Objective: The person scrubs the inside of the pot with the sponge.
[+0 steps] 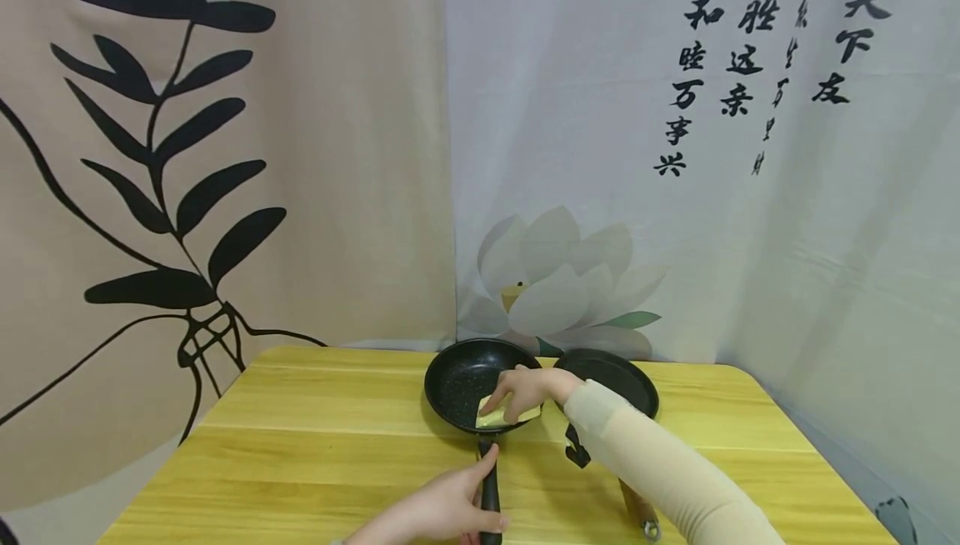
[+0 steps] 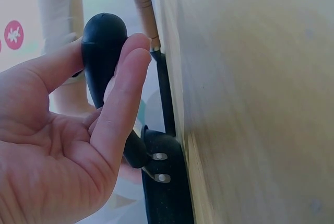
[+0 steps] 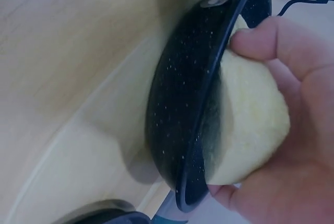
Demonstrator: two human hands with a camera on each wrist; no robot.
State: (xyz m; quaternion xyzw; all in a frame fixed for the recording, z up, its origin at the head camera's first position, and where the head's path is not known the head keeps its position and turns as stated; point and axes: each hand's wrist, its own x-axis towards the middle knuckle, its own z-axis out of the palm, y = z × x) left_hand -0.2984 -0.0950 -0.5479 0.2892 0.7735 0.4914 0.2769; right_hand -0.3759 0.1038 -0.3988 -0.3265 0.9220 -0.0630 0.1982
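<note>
A black speckled frying pan [image 1: 456,378] stands on the table, its black handle [image 1: 490,487] toward me. My left hand [image 1: 448,502] holds that handle, thumb on one side and fingers on the other, as the left wrist view also shows. Inside the pan, near the right side, my right hand [image 1: 527,387] grips a pale yellow sponge [image 3: 250,114] against the pan's inner surface. In the right wrist view the thumb lies at one end of the sponge; the fingers behind it are partly hidden.
A shallow black pan [image 1: 611,374] sits right of the frying pan, with a wooden handle [image 1: 637,510] partly hidden by my right forearm. Both stand on a yellow wood-grain table [image 1: 322,437]. Printed curtains [image 1: 360,153] hang behind the table's far edge.
</note>
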